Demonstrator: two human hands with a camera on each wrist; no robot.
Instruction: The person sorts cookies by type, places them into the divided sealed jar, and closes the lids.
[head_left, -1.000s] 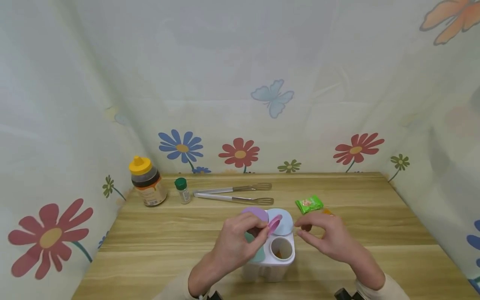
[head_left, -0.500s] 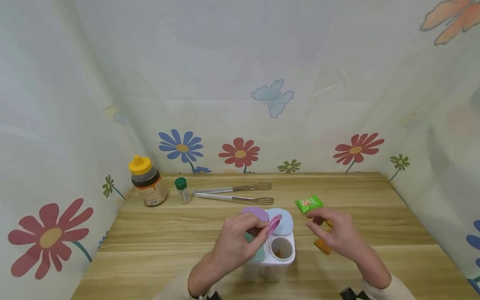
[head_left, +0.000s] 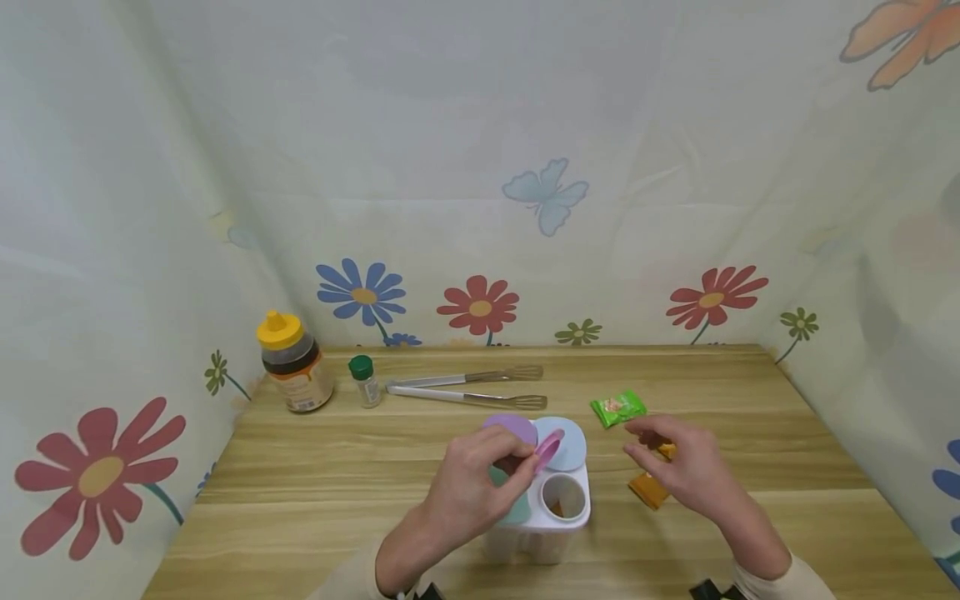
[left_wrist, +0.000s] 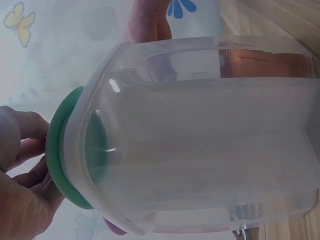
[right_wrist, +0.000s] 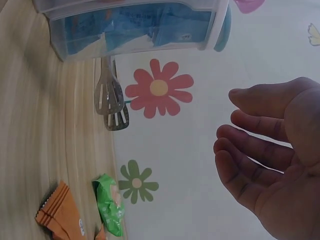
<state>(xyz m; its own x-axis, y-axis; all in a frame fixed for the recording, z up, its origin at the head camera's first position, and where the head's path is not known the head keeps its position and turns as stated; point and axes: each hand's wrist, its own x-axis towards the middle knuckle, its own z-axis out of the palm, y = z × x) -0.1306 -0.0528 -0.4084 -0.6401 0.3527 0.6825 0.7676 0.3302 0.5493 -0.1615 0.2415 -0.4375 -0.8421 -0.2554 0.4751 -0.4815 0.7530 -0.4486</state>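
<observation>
My left hand [head_left: 468, 479] pinches a round pink lid [head_left: 551, 448], tilted on edge above a translucent storage container [head_left: 551, 546] with a white top. Purple [head_left: 513, 425], blue [head_left: 564, 444] and green [left_wrist: 55, 150] lids cap three of its round openings. The uncovered opening [head_left: 562, 497], at front right, has something orange-brown down inside. Blue packets [right_wrist: 135, 25] show through the container wall in the right wrist view. My right hand [head_left: 686, 467] holds nothing, its fingers loosely bent above orange packets [head_left: 648, 490] on the table, which it partly hides in the head view.
Behind the container lie metal tongs [head_left: 465, 390] and a green snack packet [head_left: 619, 408]. A yellow-capped squeeze bottle [head_left: 296, 367] and a green-capped shaker [head_left: 364, 382] stand at back left. A flower-printed curtain [head_left: 420, 208] closes off the table's back.
My right hand has moved right, from beside the container to over the orange packets, more of which now show. My left hand and the pink lid have stayed put.
</observation>
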